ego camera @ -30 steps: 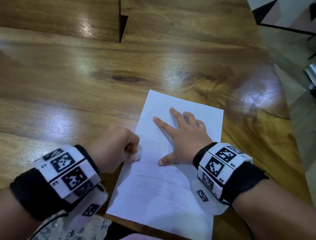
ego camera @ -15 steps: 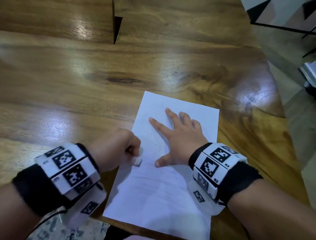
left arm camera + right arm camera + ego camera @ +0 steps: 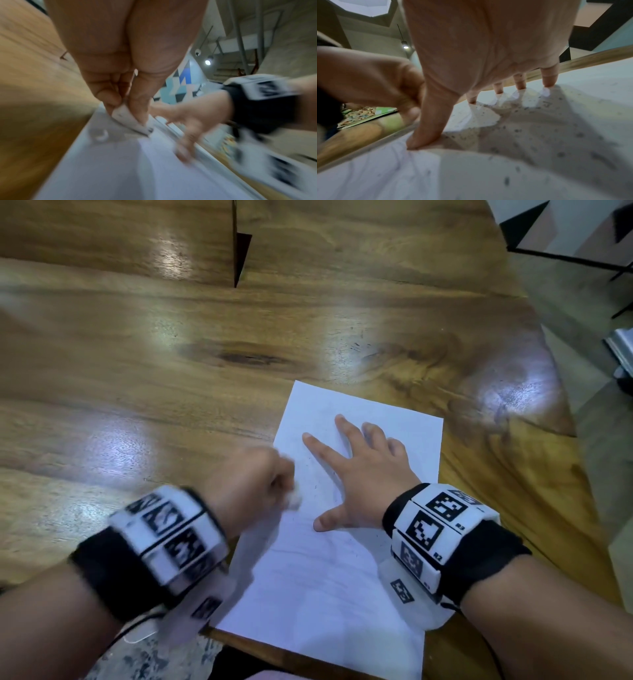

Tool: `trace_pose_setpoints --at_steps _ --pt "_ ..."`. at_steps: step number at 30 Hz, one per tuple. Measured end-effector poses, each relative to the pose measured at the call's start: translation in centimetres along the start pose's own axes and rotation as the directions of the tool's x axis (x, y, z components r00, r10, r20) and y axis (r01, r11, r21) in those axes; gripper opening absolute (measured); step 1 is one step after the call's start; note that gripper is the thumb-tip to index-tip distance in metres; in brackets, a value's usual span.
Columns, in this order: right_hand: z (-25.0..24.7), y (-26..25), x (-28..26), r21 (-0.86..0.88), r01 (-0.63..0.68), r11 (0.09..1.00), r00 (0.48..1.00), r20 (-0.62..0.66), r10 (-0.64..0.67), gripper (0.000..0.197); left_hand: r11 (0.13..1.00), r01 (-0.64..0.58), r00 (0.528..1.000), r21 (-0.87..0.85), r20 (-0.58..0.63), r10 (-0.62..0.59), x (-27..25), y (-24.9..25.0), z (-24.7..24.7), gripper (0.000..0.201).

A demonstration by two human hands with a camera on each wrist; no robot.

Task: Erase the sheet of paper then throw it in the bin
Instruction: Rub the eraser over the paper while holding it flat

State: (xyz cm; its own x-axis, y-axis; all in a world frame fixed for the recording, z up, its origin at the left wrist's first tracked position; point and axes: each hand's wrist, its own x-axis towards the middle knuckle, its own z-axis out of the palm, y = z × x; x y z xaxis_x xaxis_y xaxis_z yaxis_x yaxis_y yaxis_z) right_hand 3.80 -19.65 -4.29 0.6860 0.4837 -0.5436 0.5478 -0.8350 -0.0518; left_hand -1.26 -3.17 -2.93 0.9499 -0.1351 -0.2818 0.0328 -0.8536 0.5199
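Observation:
A white sheet of paper [image 3: 318,583] lies on the wooden table [image 3: 171,378], its near edge overhanging the table's front edge. Dark eraser crumbs and faint pencil marks speckle the sheet [image 3: 539,135]. My right hand [image 3: 356,474] lies spread flat on the upper half of the paper, fingertips [image 3: 547,82] and thumb pressing it down. My left hand [image 3: 253,484] is curled in a fist at the paper's left edge and pinches a white eraser [image 3: 130,120] between thumb and fingers, its end touching the sheet [image 3: 137,169]. The eraser [image 3: 294,499] shows as a blurred white lump in the head view.
The table's right edge [image 3: 561,405] curves away to a grey floor. A dark notch [image 3: 241,251] cuts into the far side of the tabletop. Patterned fabric [image 3: 144,659] shows below the front edge at bottom left. No bin is in view.
My left hand with the eraser has shifted up and right along the paper's left edge and is motion-blurred. The right hand stays pressed on the sheet.

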Motion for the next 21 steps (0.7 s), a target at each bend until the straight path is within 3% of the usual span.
trace_pose_setpoints --at_steps 3,6,11,15,18,21 --pt "0.0 -0.1 0.0 -0.003 -0.005 1.000 1.000 -0.005 0.005 0.113 0.996 0.062 0.995 -0.065 -0.068 -0.066 3.0 0.3 -0.7 0.007" --pt "0.0 -0.1 0.0 0.004 -0.007 1.000 1.000 0.008 0.007 0.113 0.999 0.009 1.000 -0.054 -0.025 -0.010 0.8 0.0 0.0 0.029" --pt "-0.4 0.3 -0.1 0.035 0.031 0.999 1.000 0.001 -0.031 0.109 0.999 -0.026 0.999 -0.039 0.026 0.027 -3.3 -0.6 1.7 0.017" --pt "-1.3 2.4 -0.9 0.130 0.090 0.987 0.996 0.005 -0.092 0.105 0.999 0.012 1.000 -0.032 -0.014 -0.013 -2.9 -0.7 1.8 0.012" --pt "-0.8 3.0 -1.7 0.213 0.107 0.971 0.993 0.022 -0.114 0.108 0.999 0.035 0.999 -0.023 0.040 -0.034 -2.9 -0.3 1.2 0.010" --pt "0.2 2.4 -1.6 0.185 0.119 0.976 0.993 -0.013 -0.118 0.116 0.998 0.059 0.997 0.011 0.051 -0.059 -0.4 0.4 -0.3 0.010"
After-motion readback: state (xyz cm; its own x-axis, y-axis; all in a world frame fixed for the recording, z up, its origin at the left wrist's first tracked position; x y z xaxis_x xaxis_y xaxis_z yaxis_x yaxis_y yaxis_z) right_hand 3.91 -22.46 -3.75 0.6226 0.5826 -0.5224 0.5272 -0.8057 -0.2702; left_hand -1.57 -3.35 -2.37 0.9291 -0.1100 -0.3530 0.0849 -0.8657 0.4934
